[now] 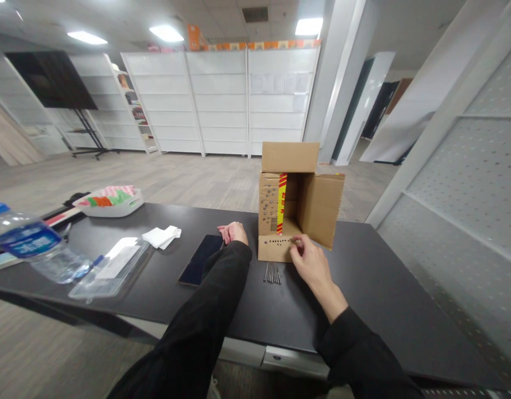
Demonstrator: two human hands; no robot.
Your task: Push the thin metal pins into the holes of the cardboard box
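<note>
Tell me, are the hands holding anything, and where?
The right hand pinches something tiny at the cardboard box's front flap, perhaps a nail, too small to tell. The left hand rests on the table, holding nothing.

White shelving units [220, 102] line the far wall above grey floor [155, 177] under ceiling lights [166, 33].

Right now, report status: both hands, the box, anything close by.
Left hand loosely curled, resting on black table. Right hand pinching at the punched front flap of the open brown cardboard box. Thin metal nails lying beside it.
</note>
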